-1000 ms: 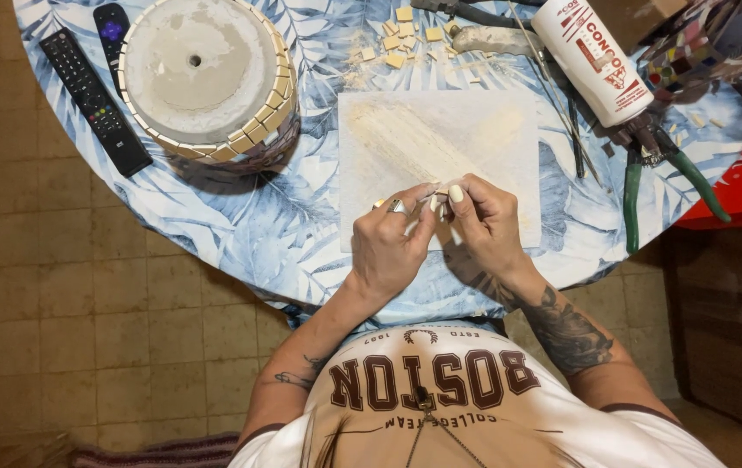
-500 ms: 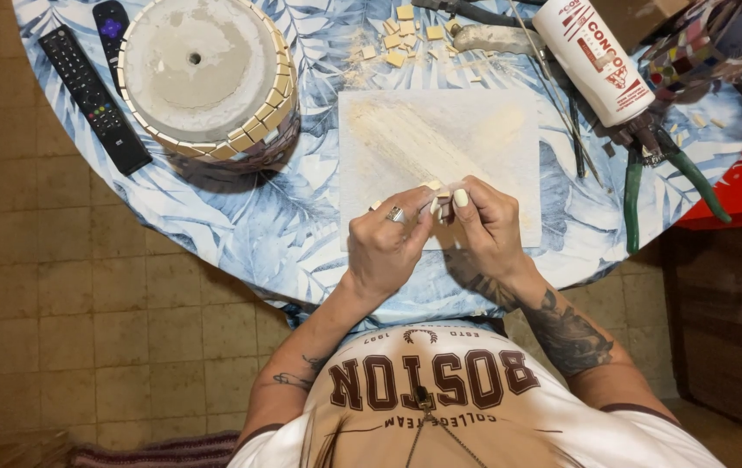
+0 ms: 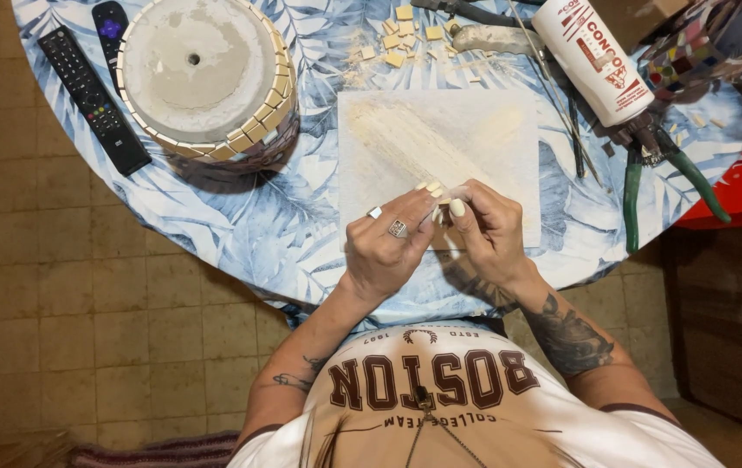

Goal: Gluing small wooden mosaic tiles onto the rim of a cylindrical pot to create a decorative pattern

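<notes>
On a round table (image 3: 241,234) under a blue leaf-print cloth, listed from largest to smallest:

1. One table, round, its edge curving across the lower part of the view; tan floor tiles (image 3: 68,329) below it.
2. One upturned plant pot (image 3: 202,78), grey base with a centre hole, a band of cream square tiles around its rim; upper left.
3. One pale work sheet (image 3: 492,130), roughly rectangular, dusted with cream powder; centre, directly beyond the hands.
4. One white tube of adhesive (image 3: 592,56) with red lettering, lying tilted; upper right.
5. Two remote controls: a long black one (image 3: 93,100) lying diagonally, and a shorter black one (image 3: 111,22) with a purple button; far left.
6. One pair of green-handled nippers (image 3: 661,178), handles pointing toward the table edge; right.
7. Two hands: left hand (image 3: 388,247), wearing two rings, and right hand (image 3: 492,230), fingertips brought together over the near edge of the sheet.
8. One loose cluster of cream tile pieces (image 3: 405,39), about ten; top centre.
9. One small pale tile piece (image 3: 443,206), pinched between the fingertips of both hands, held just above the sheet. Too small and covered to tell its long axis or which way it points.
</notes>
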